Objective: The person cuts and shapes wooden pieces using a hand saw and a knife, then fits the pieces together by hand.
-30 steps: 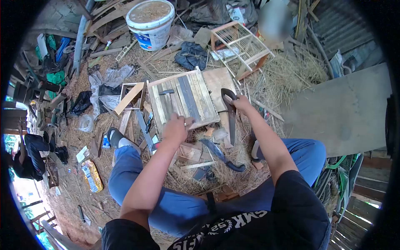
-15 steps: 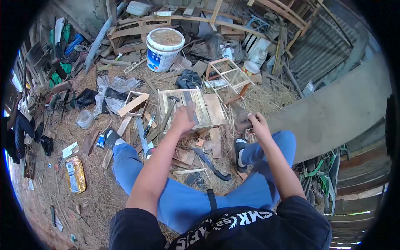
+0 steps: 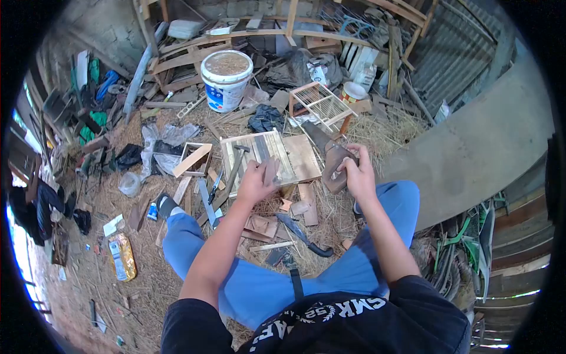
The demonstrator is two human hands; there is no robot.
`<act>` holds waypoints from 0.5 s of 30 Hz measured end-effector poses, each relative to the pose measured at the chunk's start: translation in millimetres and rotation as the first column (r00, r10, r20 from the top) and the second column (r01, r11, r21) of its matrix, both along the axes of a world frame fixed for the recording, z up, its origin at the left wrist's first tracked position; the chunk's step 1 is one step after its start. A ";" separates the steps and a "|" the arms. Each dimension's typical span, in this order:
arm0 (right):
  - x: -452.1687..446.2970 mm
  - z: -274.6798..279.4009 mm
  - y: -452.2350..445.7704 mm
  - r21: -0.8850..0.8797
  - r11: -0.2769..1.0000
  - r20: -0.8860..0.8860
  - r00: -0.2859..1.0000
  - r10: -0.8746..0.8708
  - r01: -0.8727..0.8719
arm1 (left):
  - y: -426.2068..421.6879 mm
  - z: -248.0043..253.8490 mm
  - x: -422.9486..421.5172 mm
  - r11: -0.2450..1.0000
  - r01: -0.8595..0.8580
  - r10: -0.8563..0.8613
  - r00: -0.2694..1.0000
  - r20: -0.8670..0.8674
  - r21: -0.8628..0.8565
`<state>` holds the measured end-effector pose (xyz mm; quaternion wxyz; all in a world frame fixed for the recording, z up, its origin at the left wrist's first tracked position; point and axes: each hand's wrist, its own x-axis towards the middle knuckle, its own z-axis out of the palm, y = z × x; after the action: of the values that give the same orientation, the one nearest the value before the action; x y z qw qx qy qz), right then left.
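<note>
Straw-littered brown ground (image 3: 154, 310) is overhung by a dark-bladed, brown-handled handsaw (image 3: 331, 153), gripped in the right hand (image 3: 358, 175), long axis slanted, tip aimed forward-left; a flat brown wooden piece (image 3: 270, 170) is held by the left hand (image 3: 254, 183).

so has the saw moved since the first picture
Yes, the saw handle has shifted right against the plywood board, and the blade has swung to point forward.

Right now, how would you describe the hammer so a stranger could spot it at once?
Start at the big white bucket, then look nearer, to the slatted wooden panel. The hammer lies on the panel's left part, beside the left hand, with its head at the far end. Unlike the straight slats around it, it has a dark head set crosswise.
</note>
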<state>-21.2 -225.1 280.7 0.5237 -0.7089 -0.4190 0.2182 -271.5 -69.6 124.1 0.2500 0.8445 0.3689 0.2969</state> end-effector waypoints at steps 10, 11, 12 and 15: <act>28.6 -90.4 -12.5 -0.076 0.986 0.261 0.957 -0.125 0.150 | 44.0 -73.1 116.2 1.000 0.002 0.001 0.983 -0.183 0.019; 28.5 -91.6 -11.9 -0.078 0.989 0.295 0.951 -0.094 0.122 | 48.4 -82.4 123.6 0.998 -0.011 0.027 0.969 -0.246 0.068; 25.7 -81.4 -12.2 -0.235 0.965 0.238 0.970 -0.057 0.114 | 53.9 -92.2 128.3 0.998 0.008 0.011 0.953 -0.304 0.063; 19.6 -101.8 -8.6 -0.068 0.996 0.173 0.984 -0.040 0.052 | 56.6 -110.7 138.3 0.993 -0.006 0.043 0.944 -0.328 0.114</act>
<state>-1.6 -233.7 179.0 0.4648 -0.7530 -0.4378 0.1593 -133.2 -13.0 13.4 0.1338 0.8903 0.3988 0.1747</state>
